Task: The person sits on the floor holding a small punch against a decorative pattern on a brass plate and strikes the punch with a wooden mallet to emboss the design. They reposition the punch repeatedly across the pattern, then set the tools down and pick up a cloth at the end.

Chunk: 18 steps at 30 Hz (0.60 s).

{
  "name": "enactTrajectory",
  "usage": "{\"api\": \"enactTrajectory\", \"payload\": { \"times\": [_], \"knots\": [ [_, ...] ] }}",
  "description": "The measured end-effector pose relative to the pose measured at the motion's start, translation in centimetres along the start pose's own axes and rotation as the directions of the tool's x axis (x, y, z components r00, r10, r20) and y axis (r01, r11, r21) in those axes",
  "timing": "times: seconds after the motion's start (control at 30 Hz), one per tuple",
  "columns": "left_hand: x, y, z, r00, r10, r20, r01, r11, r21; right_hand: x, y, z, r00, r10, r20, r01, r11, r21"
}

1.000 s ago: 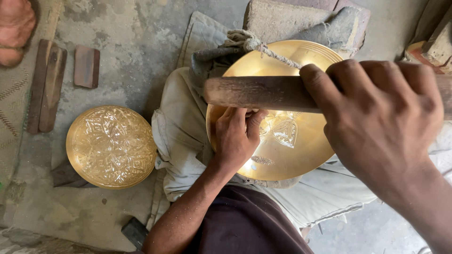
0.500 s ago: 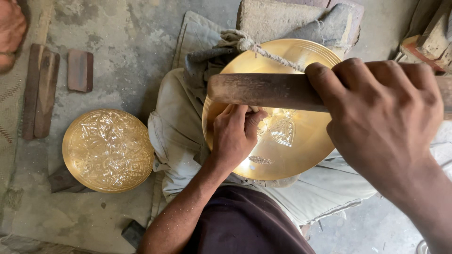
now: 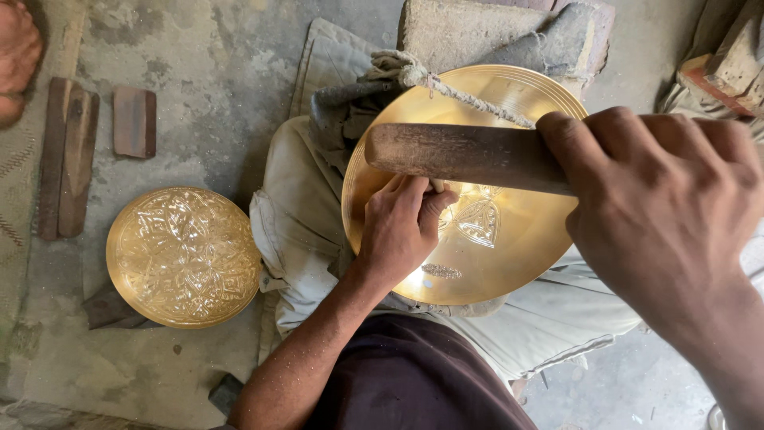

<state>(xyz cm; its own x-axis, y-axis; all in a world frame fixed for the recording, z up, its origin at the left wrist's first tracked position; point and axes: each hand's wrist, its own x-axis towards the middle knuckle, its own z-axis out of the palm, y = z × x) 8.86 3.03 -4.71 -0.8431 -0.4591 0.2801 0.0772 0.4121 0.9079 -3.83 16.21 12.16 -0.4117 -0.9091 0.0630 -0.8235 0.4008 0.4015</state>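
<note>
Carefully, with the right hand [image 3: 660, 215] clenched on the wooden mallet [image 3: 465, 155] above the brass plate [image 3: 477, 231] on the lap, the left hand [image 3: 398, 227], pinching a small punch, should hold steady before any strike.

Floor [image 3: 207, 95]: grey concrete, rough, stained, with pale patches and grit.
Mat [image 3: 14, 207]: woven, along the left edge, partly out of frame.
Wood strips [image 3: 68, 159]: two dark lengths lying side by side on the floor, upper left.
Small block [image 3: 134, 121]: dark brown, just right of the strips, apart from them.
Stone block [image 3: 469, 32]: grey, at the top centre, a dark cloth draped over its right side.
Bricks [image 3: 720, 72]: reddish, stacked at the top right corner.
Light: even daylight, soft shadows, source out of view.
</note>
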Motion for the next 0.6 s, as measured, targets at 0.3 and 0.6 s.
{"api": "enactTrajectory", "payload": {
  "times": [0.3,0.6],
  "knots": [
    [-0.2,0.3,0.0,0.998,-0.017,0.061,0.016,1.000,0.007,-1.1,0.1,0.8,0.993,0.118,-0.012,-0.113,0.972,0.208],
    [0.1,0.2,-0.1,0.992,-0.061,0.110,0.063,0.998,-0.013,-2.5,0.1,1.3,0.979,0.190,0.073,-0.202,0.949,0.241]
  ]
}}
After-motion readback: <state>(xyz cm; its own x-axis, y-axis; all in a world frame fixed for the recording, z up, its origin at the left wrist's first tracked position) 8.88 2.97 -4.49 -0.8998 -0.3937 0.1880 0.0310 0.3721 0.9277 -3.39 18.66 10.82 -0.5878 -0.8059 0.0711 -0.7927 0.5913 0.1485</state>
